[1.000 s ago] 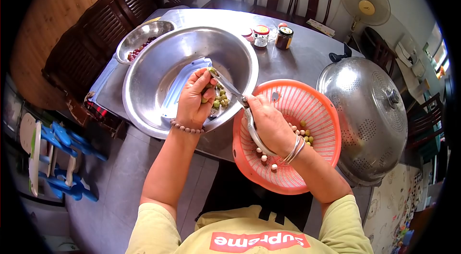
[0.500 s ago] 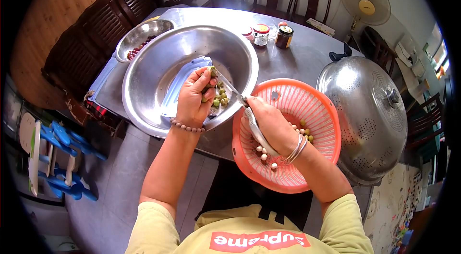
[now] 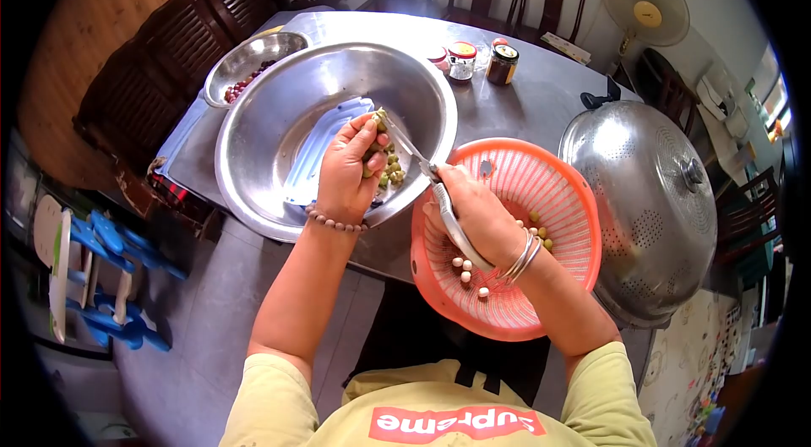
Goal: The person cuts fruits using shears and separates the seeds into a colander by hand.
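Observation:
Over a large steel basin (image 3: pixel 253 126), my left hand (image 3: pixel 345 161) is closed around several small green lotus seeds (image 3: pixel 378 151), with one at its fingertips. My right hand (image 3: pixel 480 215) grips scissors (image 3: pixel 457 231) with grey handles, above the basket's left side. The blade tips meet the seed at my left fingertips; whether they cut into it I cannot tell. In the basin lie more green seeds and a folded light-blue item (image 3: pixel 325 155). The orange plastic basket (image 3: pixel 583 219) holds several white seeds (image 3: pixel 466 269) and some green ones (image 3: pixel 546 244).
A smaller steel bowl (image 3: pixel 228 75) of dark red pieces stands behind the basin. Beyond are a red-lidded jar (image 3: pixel 461 62) and a dark jar (image 3: pixel 502 65). A perforated steel lid (image 3: pixel 634 202) rests at the right of the metal table (image 3: pixel 541 105).
My left hand has shifted slightly right, and the scissors' tips with it. The seed at the fingertips sits a little higher. The basin and basket look the same.

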The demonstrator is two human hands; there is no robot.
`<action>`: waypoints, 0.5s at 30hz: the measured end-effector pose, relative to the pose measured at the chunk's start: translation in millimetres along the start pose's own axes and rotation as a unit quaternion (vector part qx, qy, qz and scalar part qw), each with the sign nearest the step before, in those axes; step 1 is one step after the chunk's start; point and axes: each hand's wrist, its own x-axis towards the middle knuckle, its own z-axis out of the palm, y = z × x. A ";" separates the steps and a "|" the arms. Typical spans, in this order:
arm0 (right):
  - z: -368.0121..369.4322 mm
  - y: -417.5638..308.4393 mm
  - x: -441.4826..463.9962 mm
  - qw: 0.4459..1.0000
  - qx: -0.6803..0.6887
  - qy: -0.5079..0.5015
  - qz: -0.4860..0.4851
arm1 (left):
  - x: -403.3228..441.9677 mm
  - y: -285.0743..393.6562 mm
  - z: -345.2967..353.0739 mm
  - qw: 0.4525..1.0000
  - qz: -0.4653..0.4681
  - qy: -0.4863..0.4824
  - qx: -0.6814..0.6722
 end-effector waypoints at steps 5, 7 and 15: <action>3.5 1.4 -2.7 0.999 -0.038 0.019 -0.003 | -1.6 0.5 2.7 1.000 0.011 0.023 0.007; 5.3 4.0 -3.2 0.997 -0.056 0.040 -0.031 | -1.5 -0.3 2.1 1.000 0.017 0.022 0.012; 2.2 0.3 -3.1 0.999 -0.044 0.006 -0.012 | -1.8 0.8 0.8 0.999 0.022 0.013 0.027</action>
